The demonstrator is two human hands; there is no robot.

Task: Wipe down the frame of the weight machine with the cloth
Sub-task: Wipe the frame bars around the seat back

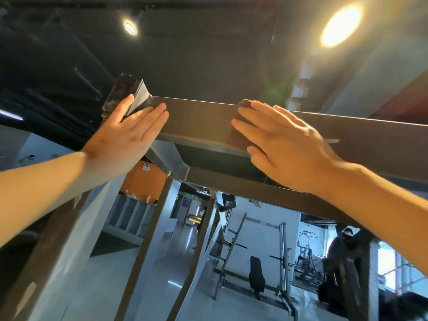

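The weight machine's top crossbeam is a dark metal box beam running overhead from upper left to right. My right hand lies flat with straight fingers on the beam's near face, pressing a dark brown cloth against it. The cloth shows only at my fingertips and along the beam's lower edge. My left hand rests flat, fingers straight, on the beam's left end next to the corner joint.
Slanted frame posts drop from the beam toward the floor. Beyond stand a rack with a black seat and other gym machines. A person in dark clothes is at the right. Ceiling lights glare above.
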